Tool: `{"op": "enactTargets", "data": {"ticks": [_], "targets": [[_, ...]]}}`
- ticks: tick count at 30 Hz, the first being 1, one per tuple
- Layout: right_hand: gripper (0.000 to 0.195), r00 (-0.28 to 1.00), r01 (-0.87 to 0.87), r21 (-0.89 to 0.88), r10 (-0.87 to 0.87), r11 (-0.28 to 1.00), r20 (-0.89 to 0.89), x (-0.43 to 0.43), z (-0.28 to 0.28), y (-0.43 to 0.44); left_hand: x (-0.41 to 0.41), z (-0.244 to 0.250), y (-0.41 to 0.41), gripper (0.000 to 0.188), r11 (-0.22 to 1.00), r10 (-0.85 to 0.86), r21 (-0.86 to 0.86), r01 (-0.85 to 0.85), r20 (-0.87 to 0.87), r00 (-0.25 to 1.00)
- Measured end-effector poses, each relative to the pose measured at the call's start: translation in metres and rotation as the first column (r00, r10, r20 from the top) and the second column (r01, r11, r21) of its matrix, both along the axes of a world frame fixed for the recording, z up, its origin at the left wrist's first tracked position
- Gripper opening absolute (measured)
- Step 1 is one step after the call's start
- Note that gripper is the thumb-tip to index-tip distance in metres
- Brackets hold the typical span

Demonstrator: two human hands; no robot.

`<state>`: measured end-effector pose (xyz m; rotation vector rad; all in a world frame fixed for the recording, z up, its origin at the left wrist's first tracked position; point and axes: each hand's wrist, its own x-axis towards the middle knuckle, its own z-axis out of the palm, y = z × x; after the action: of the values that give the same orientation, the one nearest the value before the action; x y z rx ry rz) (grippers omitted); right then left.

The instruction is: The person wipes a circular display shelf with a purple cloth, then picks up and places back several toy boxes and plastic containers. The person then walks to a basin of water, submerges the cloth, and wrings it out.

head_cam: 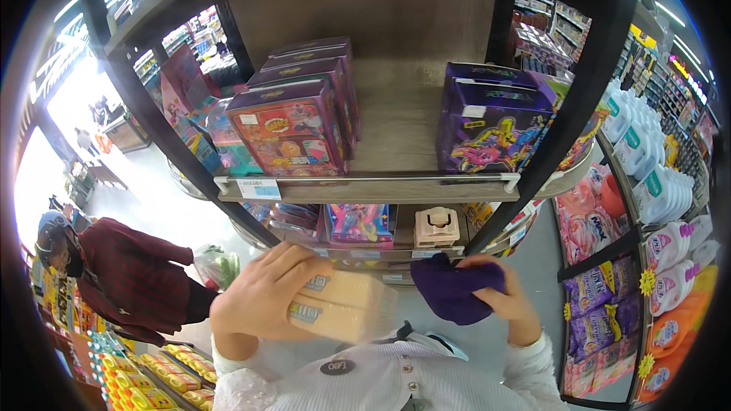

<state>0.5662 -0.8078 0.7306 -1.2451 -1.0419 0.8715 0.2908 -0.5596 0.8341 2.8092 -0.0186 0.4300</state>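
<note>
My left hand point(268, 297) grips two pale yellow packages point(337, 302) stacked against each other, their right ends blurred. In my right hand point(505, 297) is a dark purple cloth point(451, 291), bunched between thumb and fingers. Both hands are in front of my chest, below the shelf edge. On the shelf ahead, a row of purple and red toy boxes point(285, 137) stands at the left, and dark purple toy boxes point(491, 120) stand at the right. A cream case with a dark handle point(437, 228) sits on the lower shelf.
A shelf rail point(365, 179) runs across ahead, between dark uprights. At the right, shelving holds white jugs point(634, 142) and purple bags point(594, 325). A person in a dark red checked shirt point(131, 274) stands at the left beside a bag of greens point(220, 265). Yellow bottles point(131, 382) stand at lower left.
</note>
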Motion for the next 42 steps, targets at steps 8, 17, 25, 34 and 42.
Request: {"op": "enactTargets", "data": {"ticks": [8, 17, 25, 34, 42], "targets": [[0.036, 0.162, 0.14, 0.438, -0.457, 0.888, 0.874, -0.035, 0.199, 0.113, -0.024, -0.102, 0.044, 0.076, 0.964, -0.002, -0.266, -0.028, -0.112, 0.994], [0.075, -0.139, 0.731, -0.356, 0.638, 0.582, 0.758, 0.052, 0.258, 0.288, -0.037, -0.14, 0.08, 0.077, 0.919, -0.017, -0.391, -0.042, -0.147, 0.989], [0.073, 0.45, 0.57, -0.776, 0.688, 0.27, 0.57, 0.107, 0.202, 0.359, -0.056, -0.161, 0.107, 0.076, 0.908, 0.048, -0.401, -0.123, -0.191, 0.98], [0.073, 0.341, 0.595, -0.801, 0.88, 0.069, 0.329, 0.085, 0.186, 0.365, -0.048, -0.176, 0.1, 0.076, 0.895, 0.069, -0.421, -0.145, -0.191, 0.979], [0.072, 0.037, 0.279, -0.936, 0.972, 0.212, 0.231, 0.049, 0.194, 0.356, -0.055, -0.176, 0.078, 0.071, 0.876, 0.179, -0.419, -0.237, -0.174, 0.968]]}}
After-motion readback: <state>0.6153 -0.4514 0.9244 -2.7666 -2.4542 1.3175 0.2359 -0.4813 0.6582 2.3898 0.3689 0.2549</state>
